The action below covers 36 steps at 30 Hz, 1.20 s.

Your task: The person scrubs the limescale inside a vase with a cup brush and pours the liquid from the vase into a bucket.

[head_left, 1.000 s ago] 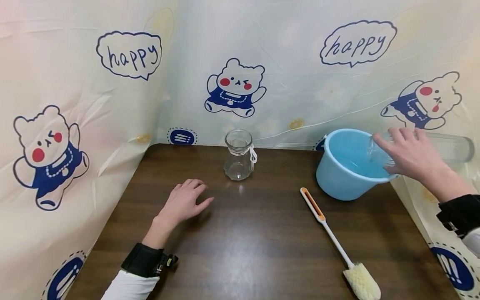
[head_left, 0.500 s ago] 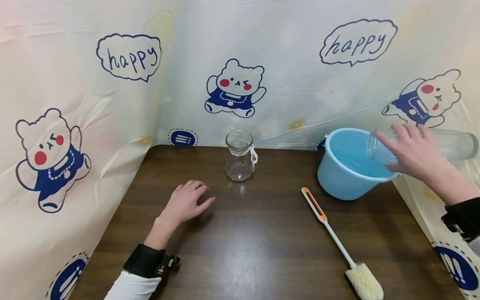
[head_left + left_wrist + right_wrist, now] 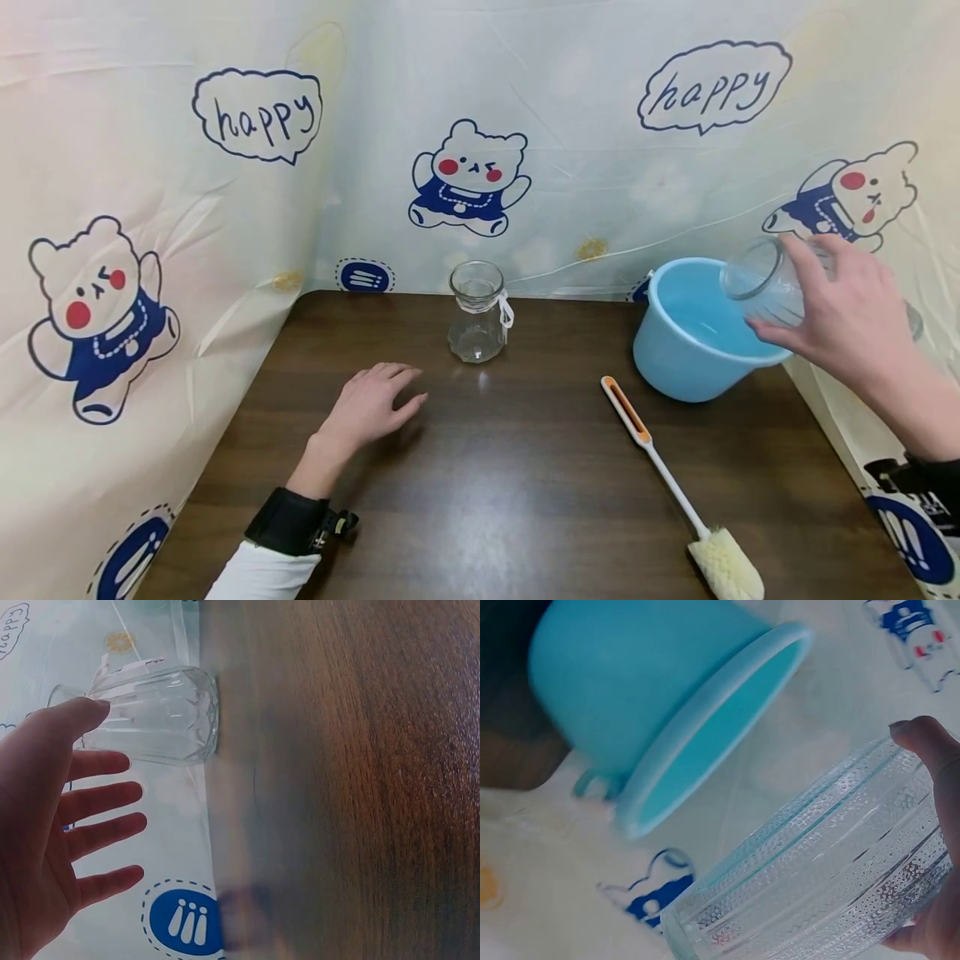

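Observation:
My right hand [image 3: 855, 317] grips a clear ribbed glass vase [image 3: 757, 271] above the right rim of a light blue bucket [image 3: 678, 367]. Tilted, the vase has its mouth toward the upper left, and my hand hides much of its body. Droplets speckle its wall in the right wrist view, where the right thumb [image 3: 926, 739] lies along the glass. On the table, my left hand [image 3: 366, 407] rests with loosely spread fingers, holding nothing. Beyond it stands a smaller clear glass jar [image 3: 477, 332], upright, with a white bow at its neck.
A long white bottle brush [image 3: 677, 492] with an orange handle inset and a cream head lies in front of the bucket on the dark wooden table [image 3: 480, 475]. A printed curtain [image 3: 585, 100] closes off the back and both sides.
The right hand has lifted the vase's mouth up out of the bucket and turned it; it was lying nearly level with its mouth inside the bucket. The left hand stays put.

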Each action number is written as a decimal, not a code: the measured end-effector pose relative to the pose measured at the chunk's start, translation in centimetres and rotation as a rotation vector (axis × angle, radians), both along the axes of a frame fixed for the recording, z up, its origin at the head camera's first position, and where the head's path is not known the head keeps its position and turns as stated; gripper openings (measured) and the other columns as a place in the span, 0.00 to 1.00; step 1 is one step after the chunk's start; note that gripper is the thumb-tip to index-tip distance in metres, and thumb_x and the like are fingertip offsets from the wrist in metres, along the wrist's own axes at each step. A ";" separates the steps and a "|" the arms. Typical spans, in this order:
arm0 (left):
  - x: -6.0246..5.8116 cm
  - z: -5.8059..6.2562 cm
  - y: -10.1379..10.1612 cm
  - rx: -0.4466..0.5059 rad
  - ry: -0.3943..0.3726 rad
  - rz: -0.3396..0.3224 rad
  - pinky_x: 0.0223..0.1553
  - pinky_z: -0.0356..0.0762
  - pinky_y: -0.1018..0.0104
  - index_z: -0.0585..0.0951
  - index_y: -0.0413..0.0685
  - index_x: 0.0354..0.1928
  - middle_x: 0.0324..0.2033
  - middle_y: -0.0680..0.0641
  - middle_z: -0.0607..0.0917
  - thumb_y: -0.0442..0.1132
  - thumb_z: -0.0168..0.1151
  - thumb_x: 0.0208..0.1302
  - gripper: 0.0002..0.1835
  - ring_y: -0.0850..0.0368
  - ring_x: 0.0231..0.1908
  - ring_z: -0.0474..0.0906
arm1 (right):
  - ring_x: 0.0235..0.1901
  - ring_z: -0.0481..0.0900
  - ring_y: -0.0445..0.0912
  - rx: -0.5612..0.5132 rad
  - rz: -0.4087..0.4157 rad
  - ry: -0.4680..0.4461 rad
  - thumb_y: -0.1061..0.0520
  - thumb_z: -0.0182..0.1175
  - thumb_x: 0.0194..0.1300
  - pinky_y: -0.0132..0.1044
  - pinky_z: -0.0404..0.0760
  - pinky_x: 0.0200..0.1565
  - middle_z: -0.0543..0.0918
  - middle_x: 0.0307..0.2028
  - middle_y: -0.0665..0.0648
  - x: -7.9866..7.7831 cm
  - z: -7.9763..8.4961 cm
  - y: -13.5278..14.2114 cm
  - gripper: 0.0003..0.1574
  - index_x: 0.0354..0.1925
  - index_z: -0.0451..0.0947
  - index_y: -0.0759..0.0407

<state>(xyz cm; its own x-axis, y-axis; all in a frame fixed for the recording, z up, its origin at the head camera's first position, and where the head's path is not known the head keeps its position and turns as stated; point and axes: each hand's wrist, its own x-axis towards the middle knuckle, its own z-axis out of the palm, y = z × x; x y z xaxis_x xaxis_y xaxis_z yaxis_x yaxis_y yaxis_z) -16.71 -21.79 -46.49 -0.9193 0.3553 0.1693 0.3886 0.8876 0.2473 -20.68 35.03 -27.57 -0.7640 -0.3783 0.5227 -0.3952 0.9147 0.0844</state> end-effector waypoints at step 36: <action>-0.2 1.0 0.0 -0.002 0.010 -0.014 0.59 0.77 0.36 0.83 0.44 0.63 0.57 0.42 0.85 0.53 0.64 0.72 0.25 0.40 0.59 0.80 | 0.64 0.75 0.49 -0.892 0.399 -0.292 0.83 0.77 0.29 0.28 0.75 0.62 0.71 0.68 0.65 8.5 -5.0 -10.0 0.75 0.76 0.55 0.65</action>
